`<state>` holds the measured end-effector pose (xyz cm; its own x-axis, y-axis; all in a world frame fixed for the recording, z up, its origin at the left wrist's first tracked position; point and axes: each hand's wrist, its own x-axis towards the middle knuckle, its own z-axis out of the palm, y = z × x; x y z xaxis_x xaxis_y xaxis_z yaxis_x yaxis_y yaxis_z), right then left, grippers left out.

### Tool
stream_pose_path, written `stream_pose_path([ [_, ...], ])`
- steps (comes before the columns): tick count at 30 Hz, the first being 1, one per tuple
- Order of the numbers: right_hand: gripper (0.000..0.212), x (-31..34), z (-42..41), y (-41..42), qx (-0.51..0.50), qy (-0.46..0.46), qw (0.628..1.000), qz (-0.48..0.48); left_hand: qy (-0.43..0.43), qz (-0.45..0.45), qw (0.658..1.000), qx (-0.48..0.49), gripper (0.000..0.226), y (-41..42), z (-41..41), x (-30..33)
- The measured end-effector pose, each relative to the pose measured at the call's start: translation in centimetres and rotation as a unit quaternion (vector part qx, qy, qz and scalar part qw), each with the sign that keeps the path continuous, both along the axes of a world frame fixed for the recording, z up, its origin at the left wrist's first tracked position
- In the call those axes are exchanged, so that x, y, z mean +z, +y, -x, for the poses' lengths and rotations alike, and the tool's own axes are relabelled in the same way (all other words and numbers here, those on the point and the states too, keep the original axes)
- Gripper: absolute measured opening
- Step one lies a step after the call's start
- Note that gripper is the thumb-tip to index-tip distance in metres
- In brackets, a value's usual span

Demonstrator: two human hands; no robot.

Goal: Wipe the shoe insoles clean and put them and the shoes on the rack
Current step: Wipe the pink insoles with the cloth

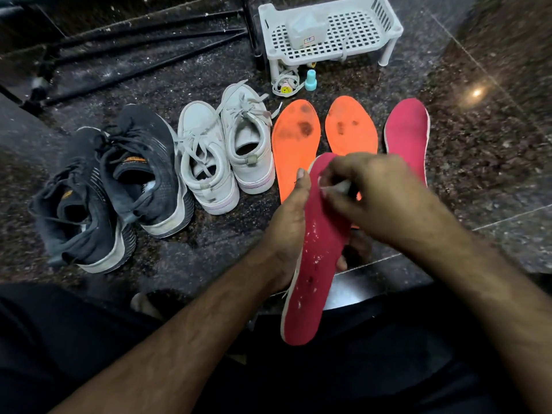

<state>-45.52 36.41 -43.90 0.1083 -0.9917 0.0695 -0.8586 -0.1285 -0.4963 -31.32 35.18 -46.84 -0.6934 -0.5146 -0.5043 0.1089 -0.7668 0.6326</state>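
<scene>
**Pink insole in hand, getting wiped**

So the left hand has the pink insole gripped around its middle, thumb up along the left edge and fingers curled round the back, a couple of fingertips peeking out on the right side. The insole sticks out both ways from that grip: toe end up and away, heel end down toward the lap. It's tilted, not flat, and there are little white specks all over the face of it.

The right hand sits just above the left one's grip, at the toe half, fingers pinched on a small white wipe that's pressed onto the insole.

Past the hands on the dark stone floor: two orange insoles with dark smudges, partly hidden behind the held one, and a second pink insole just right of them. Left of the grip are the white shoes, then the black shoes further left. Farther back stands the white rack with a pale packet on it, and a small blue bottle at its foot
</scene>
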Motion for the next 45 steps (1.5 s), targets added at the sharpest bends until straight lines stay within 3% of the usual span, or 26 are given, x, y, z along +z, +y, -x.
stream_pose_path([
  [5, 0.014, -0.1, -1.4, 1.3, 0.135, -0.033, 0.984, -0.108, -0.069, -0.007, 0.997, 0.028, 0.082, -0.4, -0.5, -0.3],
  [8, 0.018, -0.1, 0.3, 0.3, 0.092, -0.042, 0.993, -0.059, -0.044, 0.0, 0.999, -0.014, 0.082, -0.2, -0.3, -0.3],
  [12, 0.011, 0.1, 2.6, -1.6, -0.04, 0.012, 0.998, 0.053, 0.0, 0.036, 0.997, -0.066, 0.085, 0.2, -0.4, -0.9],
  [17, 0.008, 1.6, 2.4, -0.3, -0.067, -0.042, 0.988, 0.129, -0.022, 0.037, 0.999, -0.028, 0.091, -1.0, -1.0, -0.1],
  [20, 0.009, 1.5, 0.8, 0.8, -0.007, -0.134, 0.99, 0.041, -0.025, 0.035, 0.999, 0.005, 0.089, -1.7, -1.1, 0.1],
  [22, 0.012, 0.3, -0.1, 0.7, 0.032, -0.118, 0.992, -0.012, -0.018, 0.027, 0.999, -0.019, 0.087, -1.2, -0.8, 0.0],
  [24, 0.012, -0.8, 0.0, 0.0, 0.033, -0.072, 0.997, -0.001, -0.008, 0.017, 0.999, -0.043, 0.082, -0.8, -0.6, -0.2],
  [28, 0.008, -0.2, 2.5, -2.1, -0.07, -0.032, 0.993, 0.093, -0.007, 0.026, 0.998, -0.056, 0.088, -0.6, -0.8, 0.0],
  [30, 0.008, 0.6, 3.1, -2.0, -0.086, -0.047, 0.988, 0.117, -0.017, 0.025, 0.998, -0.047, 0.085, -0.4, -0.8, 0.3],
  [33, 0.012, 1.1, 1.8, -0.3, 0.002, -0.115, 0.99, 0.081, -0.012, 0.029, 0.999, -0.031, 0.08, -0.6, -0.7, 0.2],
  [35, 0.014, 0.1, 0.9, 0.1, 0.059, -0.086, 0.994, 0.034, 0.008, 0.023, 0.999, -0.035, 0.076, -0.7, -0.7, 0.0],
  [39, 0.01, -0.6, 2.4, -1.9, -0.023, -0.009, 0.996, 0.091, 0.026, 0.017, 0.999, -0.045, 0.079, -0.5, -0.7, -0.2],
  [41, 0.011, 0.3, 3.3, -2.2, -0.062, -0.032, 0.992, 0.1, 0.013, 0.016, 0.999, -0.03, 0.084, -0.7, -0.8, -0.2],
  [43, 0.012, 0.8, 2.6, -1.4, -0.027, -0.11, 0.991, 0.069, 0.0, 0.022, 1.0, -0.014, 0.084, -0.9, -0.7, 0.0],
  [45, 0.015, 0.1, 0.9, -0.4, 0.023, -0.096, 0.994, 0.039, -0.016, 0.03, 0.999, -0.009, 0.082, -0.9, -0.6, 0.3],
])
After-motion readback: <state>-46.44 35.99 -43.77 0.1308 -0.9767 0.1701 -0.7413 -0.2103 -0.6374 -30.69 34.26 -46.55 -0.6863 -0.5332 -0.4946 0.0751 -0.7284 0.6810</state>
